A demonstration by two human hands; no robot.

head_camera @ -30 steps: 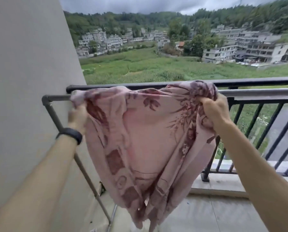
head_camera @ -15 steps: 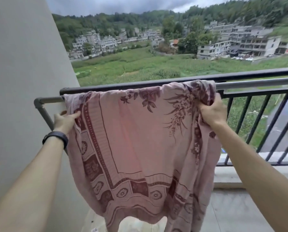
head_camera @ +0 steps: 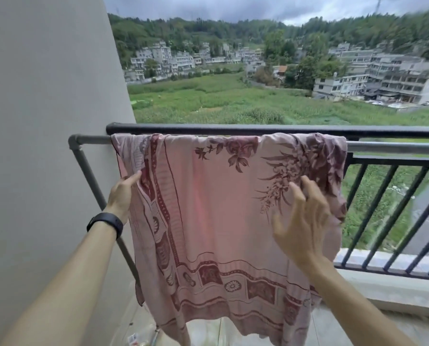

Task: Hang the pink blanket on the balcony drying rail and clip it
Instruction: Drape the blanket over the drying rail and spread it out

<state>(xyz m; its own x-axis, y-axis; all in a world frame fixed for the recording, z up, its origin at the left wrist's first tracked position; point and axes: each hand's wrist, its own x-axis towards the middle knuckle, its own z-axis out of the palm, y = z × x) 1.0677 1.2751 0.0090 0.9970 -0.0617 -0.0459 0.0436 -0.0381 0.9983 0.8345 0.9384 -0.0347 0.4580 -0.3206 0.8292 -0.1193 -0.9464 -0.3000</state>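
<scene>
The pink blanket [head_camera: 216,211], printed with dark red flowers and borders, hangs draped over the grey drying rail [head_camera: 91,140]. Its left and middle parts lie flat, while its right edge is bunched near the rail. My left hand [head_camera: 122,193], with a black band on the wrist, pinches the blanket's left edge a little below the rail. In front of the blanket's right side, my right hand [head_camera: 305,221] has its fingers spread and holds nothing. No clip is in view.
A plain wall [head_camera: 46,146] stands close on the left. The black balcony railing [head_camera: 208,128] with vertical bars runs just behind the drying rail. The rack's slanted grey leg [head_camera: 93,181] descends beside my left hand. Small litter lies on the floor [head_camera: 136,339].
The blanket now hangs lower and flatter on the rail. Both hands have come down from the top edge. My right hand has let go and opened.
</scene>
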